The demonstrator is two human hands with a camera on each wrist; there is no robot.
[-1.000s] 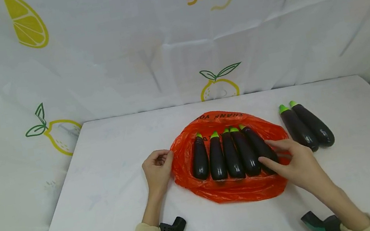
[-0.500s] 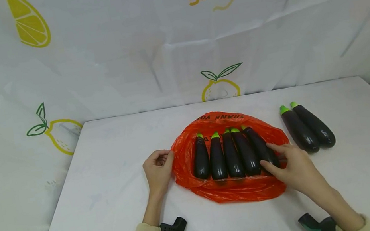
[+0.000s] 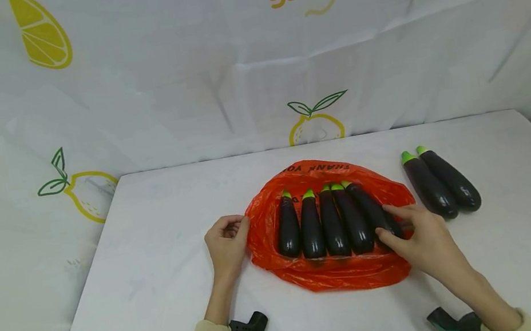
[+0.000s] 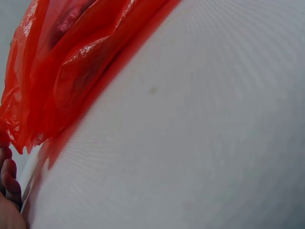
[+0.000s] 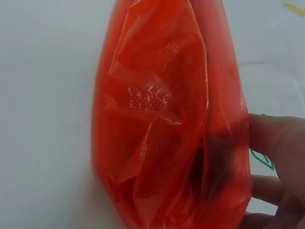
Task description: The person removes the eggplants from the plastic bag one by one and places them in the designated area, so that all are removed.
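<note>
A red plastic bag (image 3: 336, 280) with black lettering lies spread open in the head view. Several dark eggplants (image 3: 311, 227) with green stem ends lie side by side in it. My left hand (image 3: 226, 248) pinches the bag's left edge between thumb and fingers. On the other side, my right hand (image 3: 428, 241) grips the lower part of the rightmost eggplant (image 3: 367, 204), which slants against its neighbours. In the right wrist view the red bag wall (image 5: 152, 100) hides the eggplant and part of the fingers. The left wrist view shows the gathered bag edge (image 4: 47, 95) by curled fingers.
Two more eggplants (image 3: 433, 191) (image 3: 452, 179) lie together on the table to the right, just beyond my right hand. The white table (image 3: 161, 297) ends at a lemon-printed curtain (image 3: 170, 88) behind it.
The rightmost eggplant's stem end swung slightly right, then back left against its neighbour. My right hand lowered a little while holding it. My left hand has stayed at the bag's edge.
</note>
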